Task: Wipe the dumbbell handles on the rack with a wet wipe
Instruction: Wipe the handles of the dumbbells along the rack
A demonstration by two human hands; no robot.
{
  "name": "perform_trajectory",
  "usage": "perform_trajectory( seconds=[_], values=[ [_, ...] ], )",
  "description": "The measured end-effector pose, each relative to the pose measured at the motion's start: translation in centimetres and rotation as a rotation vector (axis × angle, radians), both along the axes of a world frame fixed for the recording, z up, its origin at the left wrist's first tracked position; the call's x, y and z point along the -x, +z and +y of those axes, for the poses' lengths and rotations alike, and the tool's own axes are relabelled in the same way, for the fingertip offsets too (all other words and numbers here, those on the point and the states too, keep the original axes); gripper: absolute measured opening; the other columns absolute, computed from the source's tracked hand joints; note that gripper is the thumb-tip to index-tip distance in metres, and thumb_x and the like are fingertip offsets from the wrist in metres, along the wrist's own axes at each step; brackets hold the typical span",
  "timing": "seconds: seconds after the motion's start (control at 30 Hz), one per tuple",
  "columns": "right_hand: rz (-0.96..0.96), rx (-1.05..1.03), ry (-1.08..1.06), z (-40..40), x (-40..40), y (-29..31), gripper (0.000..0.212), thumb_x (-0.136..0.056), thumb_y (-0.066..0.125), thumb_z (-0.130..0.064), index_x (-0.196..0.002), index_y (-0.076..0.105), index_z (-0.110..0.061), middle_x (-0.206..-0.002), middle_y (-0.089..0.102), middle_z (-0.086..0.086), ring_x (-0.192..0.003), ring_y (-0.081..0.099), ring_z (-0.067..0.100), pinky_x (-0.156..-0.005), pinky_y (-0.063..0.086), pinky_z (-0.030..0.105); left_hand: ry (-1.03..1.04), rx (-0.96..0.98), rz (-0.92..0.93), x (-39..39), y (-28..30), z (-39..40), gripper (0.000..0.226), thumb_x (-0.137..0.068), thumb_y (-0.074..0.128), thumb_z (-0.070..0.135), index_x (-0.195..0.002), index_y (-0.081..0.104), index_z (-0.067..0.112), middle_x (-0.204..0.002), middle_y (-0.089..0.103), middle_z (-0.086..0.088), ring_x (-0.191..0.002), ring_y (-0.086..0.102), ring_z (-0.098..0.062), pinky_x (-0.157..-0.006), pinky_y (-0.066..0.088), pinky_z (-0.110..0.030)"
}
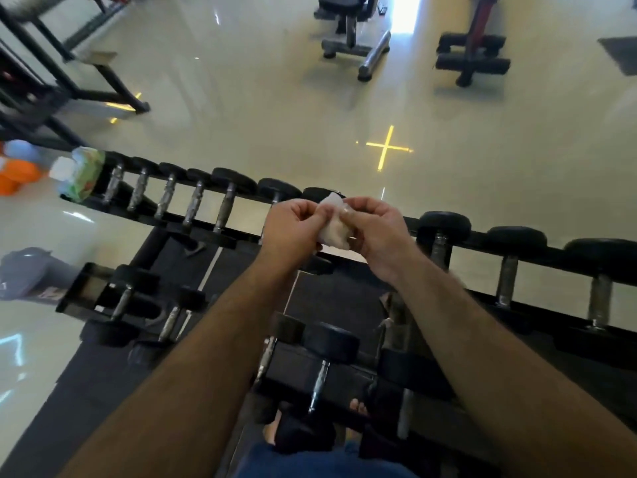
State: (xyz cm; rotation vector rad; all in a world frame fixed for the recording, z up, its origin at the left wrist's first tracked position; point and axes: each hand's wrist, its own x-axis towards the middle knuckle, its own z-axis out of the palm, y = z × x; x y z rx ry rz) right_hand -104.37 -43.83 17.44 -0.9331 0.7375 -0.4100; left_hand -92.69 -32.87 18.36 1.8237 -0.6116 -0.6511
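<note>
Left hand (293, 225): pinches the wet wipe's left edge, fingers curled.
Right hand (375, 232): pinches the right edge.
Wet wipe (332, 229): bunched between both hands, above the rack's top row, touching no handle.
Dumbbell handles (196, 201): lined along the rack (482, 236).
Wipe packet (81, 172): at the rack's far left end.
Progress: apparently readying the wipe; no handle being wiped now.

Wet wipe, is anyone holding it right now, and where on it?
Yes. Both hands hold the wet wipe: left hand pinches its left side, right hand its right side.
</note>
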Motion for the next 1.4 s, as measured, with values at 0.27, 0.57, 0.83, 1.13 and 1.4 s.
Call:
perform_trajectory(
  seconds=[0.27, 0.57, 0.83, 1.13, 1.4],
  values=[
    [0.044, 1.081, -0.300, 1.8, -0.6, -2.6, 0.022, -0.105, 0.068, -0.024, -0.124, 0.075, -0.014, -0.117, 0.068, -0.004, -0.109, 0.066, 0.010, -0.090, 0.058, 0.028, 0.100, -0.017, 0.185, -0.7, 0.7, 0.4, 0.021, -0.099, 0.072, 0.029, -0.098, 0.079, 0.008, -0.094, 0.079, -0.015, -0.091, 0.076, -0.038, -0.079, 0.065, -0.054],
    [0.050, 0.183, 0.010, 1.9, -1.2, -4.1, 0.015, -0.095, 0.081, -0.019, -0.110, 0.083, -0.019, -0.107, 0.079, 0.005, -0.107, 0.074, 0.030, -0.090, 0.064, 0.050, 0.165, 0.013, 0.447, -1.4, -2.4, 0.1, 0.022, -0.098, 0.069, 0.026, -0.110, 0.078, 0.010, -0.106, 0.077, -0.018, -0.092, 0.072, -0.031, -0.061, 0.056, -0.031],
    [0.118, -0.186, -0.035, 0.2, -2.7, -7.2, 0.018, -0.097, 0.070, -0.001, -0.115, 0.073, -0.003, -0.112, 0.076, 0.018, -0.105, 0.073, 0.036, -0.071, 0.064, 0.042, 0.048, 0.018, 0.195, -3.0, -5.2, 0.5, 0.022, -0.102, 0.067, 0.015, -0.122, 0.069, 0.024, -0.099, 0.074, -0.012, -0.096, 0.073, -0.029, -0.082, 0.065, -0.040],
    [0.316, 0.173, 0.025, -1.7, -5.4, -13.7, 0.014, -0.101, 0.072, -0.016, -0.114, 0.076, -0.016, -0.112, 0.077, 0.007, -0.112, 0.073, 0.031, -0.090, 0.062, 0.040, -0.105, -0.166, 0.083, -7.8, -9.1, 0.1, 0.011, -0.096, 0.073, 0.012, -0.107, 0.074, 0.014, -0.106, 0.073, -0.007, -0.100, 0.073, -0.020, -0.078, 0.064, -0.030],
    [1.095, 1.241, 0.527, -7.2, -5.9, -23.7, 0.142, -0.071, 0.030, -0.108, -0.171, -0.006, -0.015, -0.179, -0.014, 0.008, -0.164, -0.018, 0.027, -0.134, -0.001, 0.052, 0.039, -0.290, -0.103, -13.4, -16.3, -2.7, 0.041, -0.096, 0.075, 0.015, -0.135, 0.063, 0.018, -0.119, 0.071, 0.000, -0.105, 0.071, -0.013, -0.087, 0.063, -0.031]
  ],
)
